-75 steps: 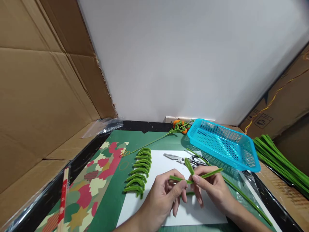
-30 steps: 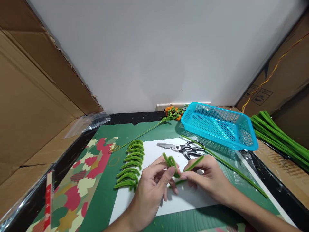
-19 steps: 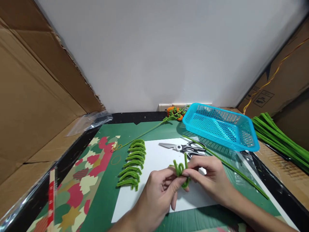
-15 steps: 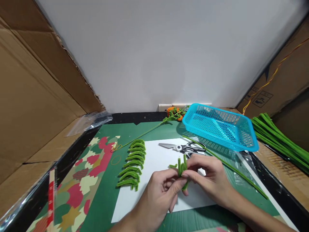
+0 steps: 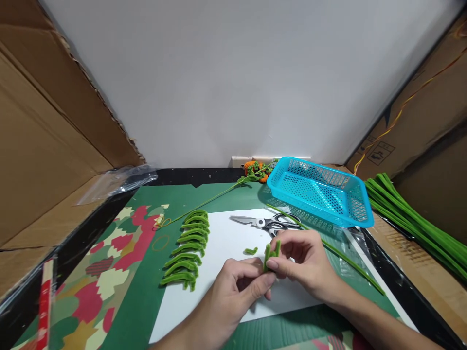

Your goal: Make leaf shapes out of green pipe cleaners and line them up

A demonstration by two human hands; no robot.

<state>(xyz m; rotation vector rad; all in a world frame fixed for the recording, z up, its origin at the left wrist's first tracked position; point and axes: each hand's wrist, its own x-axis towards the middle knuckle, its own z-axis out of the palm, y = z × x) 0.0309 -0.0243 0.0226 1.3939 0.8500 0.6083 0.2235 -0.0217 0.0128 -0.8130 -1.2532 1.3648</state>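
Note:
Both my left hand point(image 5: 245, 287) and my right hand point(image 5: 304, 257) are closed, pinching short green pipe cleaner pieces point(image 5: 269, 256) between their fingertips above the white paper point(image 5: 222, 243). The lower ends of these pieces are hidden by my fingers. Just beyond my left hand lies a small bent green pipe cleaner scrap point(image 5: 250, 251). A column of several curved, bent green pipe cleaner pieces point(image 5: 188, 248) lies along the paper's left edge. Behind my right hand are scissors point(image 5: 260, 223) with black and grey handles, and one long green pipe cleaner point(image 5: 353, 262) slants past it on the right.
A blue plastic basket point(image 5: 272, 180) stands at the back right. Beside it lies an orange flower with a long green stem point(image 5: 219, 195). A bundle of green pipe cleaners point(image 5: 412, 214) is at far right. Cardboard walls point(image 5: 47, 97) flank the table; a red strip point(image 5: 44, 304) lies front left.
The whole view has shifted, so things appear further left. My fingers have turned the green pieces slightly, and the small scrap on the paper now shows more fully.

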